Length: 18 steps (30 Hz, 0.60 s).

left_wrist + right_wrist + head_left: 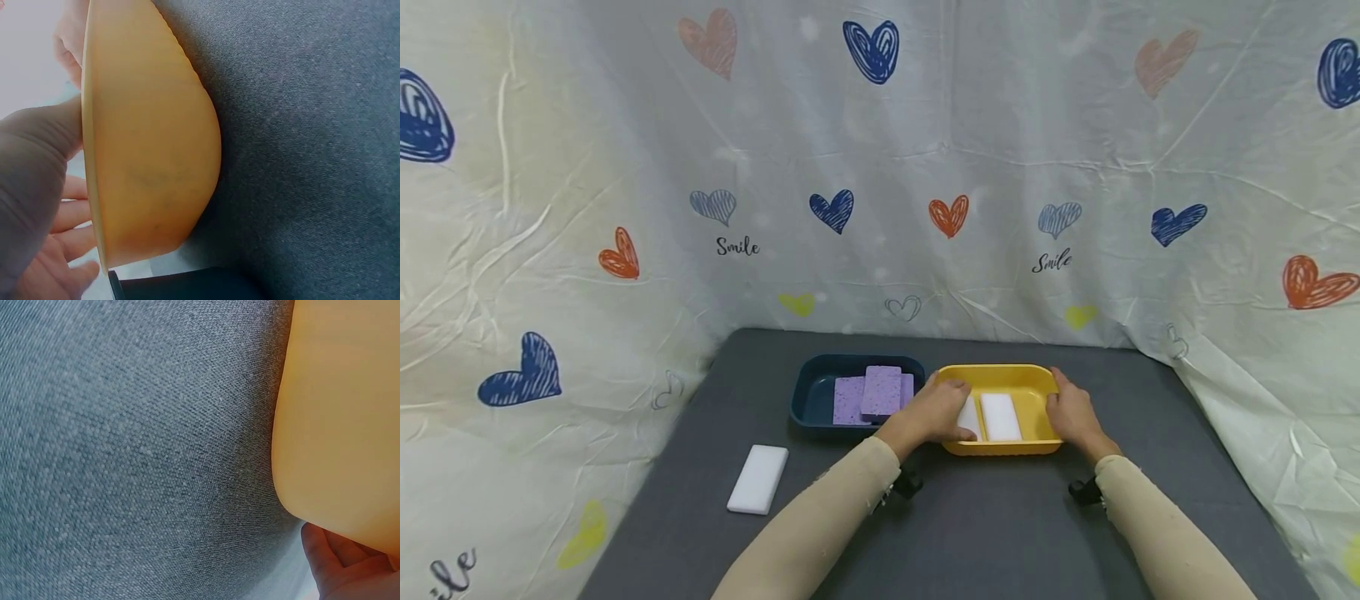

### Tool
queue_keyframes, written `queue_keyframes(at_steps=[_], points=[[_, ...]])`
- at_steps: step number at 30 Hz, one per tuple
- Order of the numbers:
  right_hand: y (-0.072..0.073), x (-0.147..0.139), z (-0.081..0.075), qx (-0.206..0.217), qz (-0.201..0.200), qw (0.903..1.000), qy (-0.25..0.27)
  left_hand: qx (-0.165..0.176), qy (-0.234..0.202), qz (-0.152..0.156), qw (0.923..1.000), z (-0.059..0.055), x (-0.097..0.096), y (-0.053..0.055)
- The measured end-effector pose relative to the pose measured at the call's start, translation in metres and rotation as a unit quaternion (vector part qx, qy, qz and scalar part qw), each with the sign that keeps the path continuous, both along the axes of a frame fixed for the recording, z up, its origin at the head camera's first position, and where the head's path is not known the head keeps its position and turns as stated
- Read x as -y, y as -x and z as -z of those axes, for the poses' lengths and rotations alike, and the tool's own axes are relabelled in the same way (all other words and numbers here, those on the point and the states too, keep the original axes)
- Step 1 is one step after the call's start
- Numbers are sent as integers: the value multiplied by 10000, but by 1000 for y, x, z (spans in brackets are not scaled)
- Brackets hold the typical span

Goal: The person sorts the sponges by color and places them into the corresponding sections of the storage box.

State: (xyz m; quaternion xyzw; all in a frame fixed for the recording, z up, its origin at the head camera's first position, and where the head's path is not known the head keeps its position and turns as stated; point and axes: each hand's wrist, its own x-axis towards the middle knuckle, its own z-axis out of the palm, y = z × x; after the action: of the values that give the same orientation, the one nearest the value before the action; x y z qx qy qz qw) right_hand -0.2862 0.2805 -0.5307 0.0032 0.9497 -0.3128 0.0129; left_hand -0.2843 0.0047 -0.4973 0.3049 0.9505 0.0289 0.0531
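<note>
The yellow tray [1037,379] stands on the table with two white sponges inside. My right hand [1073,410] grips its right end; the right wrist view has these fingers [325,547] against the outer wall. My left hand [936,408] reaches over the tray's left end and holds the left white sponge [968,417], thumb at the near end and fingers towards the far end. That sponge is partly hidden under the hand. Beside it lies the other white sponge [1001,417]. In the left wrist view the thumb [56,125] crosses the tray's rim.
Left of the yellow tray, close against it, is a dark blue tray [812,400] with purple sponges [882,392] in it, one lying on top. Another white sponge [758,479] lies on the grey table [992,533] at the left. A heart-printed curtain [880,167] hangs behind.
</note>
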Motion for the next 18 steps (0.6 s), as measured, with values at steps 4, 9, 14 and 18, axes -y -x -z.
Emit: queue_keyframes(at_steps=[4,9,14,18], points=[[0,1,-1,23,-2,10000,-8,-6,-236,-11,9997,2,4,-1],[-1,1,0,5,8,10000,5,-15,-682,-45,9977,-1,12,-5],[-1,1,2,-13,-2,10000,-16,6,-994,-9,9950,-5,22,-11],[0,1,3,-26,-29,10000,-52,47,-1146,-48,9934,-10,29,-17]])
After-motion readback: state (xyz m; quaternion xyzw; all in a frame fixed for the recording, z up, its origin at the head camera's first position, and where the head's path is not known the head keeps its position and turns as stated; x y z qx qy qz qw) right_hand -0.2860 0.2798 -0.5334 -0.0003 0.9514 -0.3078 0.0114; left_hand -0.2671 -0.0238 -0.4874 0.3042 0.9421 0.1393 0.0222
